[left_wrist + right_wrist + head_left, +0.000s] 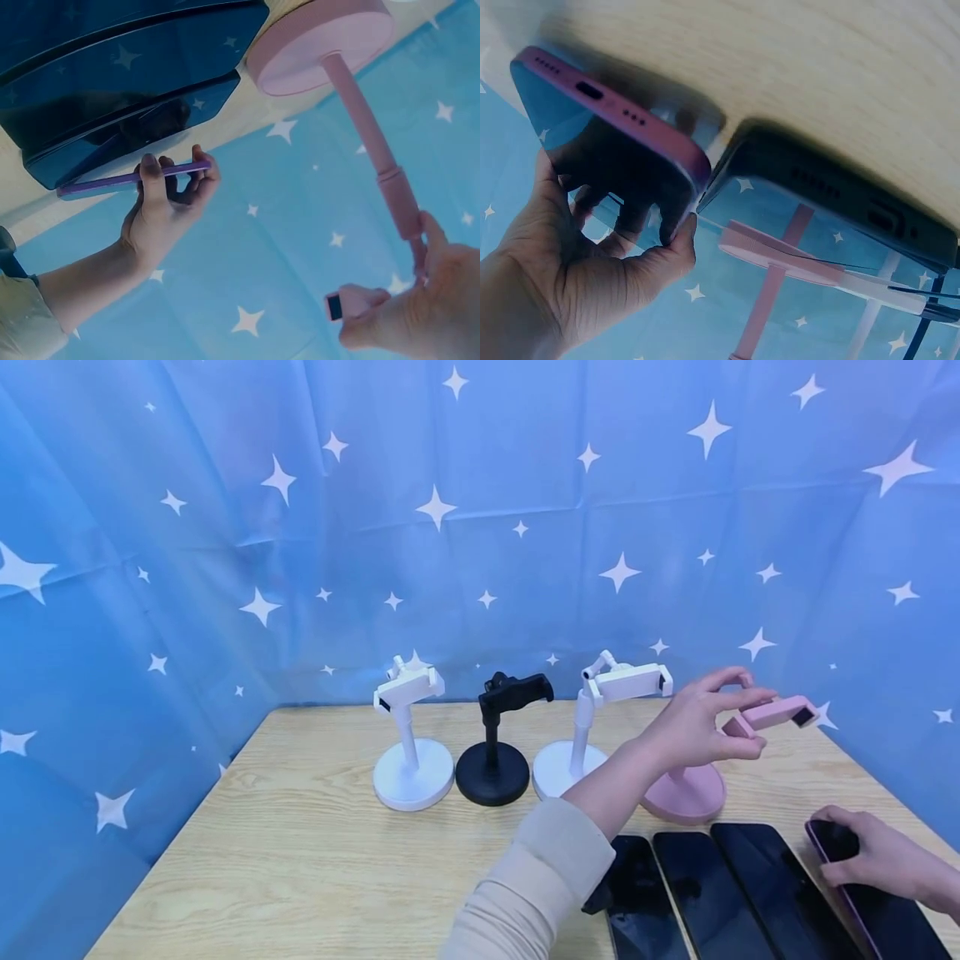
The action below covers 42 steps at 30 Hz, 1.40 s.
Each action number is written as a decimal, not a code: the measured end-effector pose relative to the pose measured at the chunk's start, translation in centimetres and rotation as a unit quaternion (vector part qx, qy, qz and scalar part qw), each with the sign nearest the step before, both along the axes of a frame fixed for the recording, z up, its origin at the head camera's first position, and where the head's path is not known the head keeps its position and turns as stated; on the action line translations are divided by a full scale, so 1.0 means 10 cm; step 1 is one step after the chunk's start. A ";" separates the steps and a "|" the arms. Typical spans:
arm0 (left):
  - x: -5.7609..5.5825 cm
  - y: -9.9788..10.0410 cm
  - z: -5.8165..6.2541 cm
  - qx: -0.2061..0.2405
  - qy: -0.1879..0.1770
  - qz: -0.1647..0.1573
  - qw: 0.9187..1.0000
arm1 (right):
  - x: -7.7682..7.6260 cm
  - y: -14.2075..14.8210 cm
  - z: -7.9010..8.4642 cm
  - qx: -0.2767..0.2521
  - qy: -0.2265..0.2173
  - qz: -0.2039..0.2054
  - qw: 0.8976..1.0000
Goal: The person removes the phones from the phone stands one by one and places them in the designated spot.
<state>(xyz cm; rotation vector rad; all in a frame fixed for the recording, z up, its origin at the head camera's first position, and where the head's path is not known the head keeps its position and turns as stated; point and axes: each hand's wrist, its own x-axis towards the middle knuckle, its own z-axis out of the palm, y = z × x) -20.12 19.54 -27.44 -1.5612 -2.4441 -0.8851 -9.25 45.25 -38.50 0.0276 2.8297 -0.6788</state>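
My left hand (pixel 701 718) grips the clamp head of a pink phone stand (pixel 686 793), thumb below and fingers above. The stand's round base and pole show in the left wrist view, where my fingers partly hide the clamp (pixel 356 301). At the table's right side my right hand (pixel 873 852) holds a dark-screened phone with a purple-pink edge (pixel 622 112), thumb on one long side and fingers on the other. In the left wrist view this phone looks tilted up off the table, beside the other phones.
Three dark phones (pixel 716 893) lie side by side at the front right, one partly behind my left sleeve. Along the back stand a white phone stand (pixel 414 777), a black one (pixel 492 774) and another white one (pixel 558 768). A blue starred curtain (pixel 480 527) borders the wooden table (pixel 300 860).
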 end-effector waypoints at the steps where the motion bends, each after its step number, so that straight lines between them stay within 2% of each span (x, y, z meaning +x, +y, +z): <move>1: 0.00 0.01 0.00 0.001 0.001 0.000 1.000 | 0.00 0.02 0.00 0.001 0.003 0.004 1.000; 6: 0.00 0.04 0.01 0.005 -0.005 -0.003 1.000 | 0.01 0.07 0.00 0.004 0.017 0.022 1.000; 13: 0.00 -0.01 -0.04 0.008 -0.058 0.010 0.998 | 0.04 0.03 -0.02 -0.024 0.058 0.065 0.996; 16: -0.01 -0.03 -0.05 0.019 -0.063 0.010 0.998 | 0.04 0.00 -0.03 -0.027 0.077 0.081 0.993; 19: -0.02 -0.03 -0.06 0.026 -0.067 0.002 0.997 | 0.03 0.00 -0.03 -0.038 0.074 0.092 0.992; 24: -0.04 -0.01 -0.06 0.027 -0.075 -0.003 0.997 | 0.03 0.01 -0.09 -0.029 0.093 0.108 0.989; 27: -0.04 0.02 -0.06 0.024 -0.082 0.000 0.996 | 0.04 0.03 -0.13 0.012 0.110 0.104 0.988; 32: -0.04 0.04 -0.07 0.018 -0.105 0.004 0.994 | 0.02 0.00 -0.17 0.058 0.103 0.080 0.990; 39: -0.06 0.05 -0.08 0.007 -0.099 0.006 0.995 | 0.01 -0.06 -0.23 0.085 0.146 0.050 0.984; 42: -0.07 0.05 -0.09 0.009 -0.115 0.002 0.993 | 0.00 -0.05 -0.25 0.092 0.154 0.045 0.983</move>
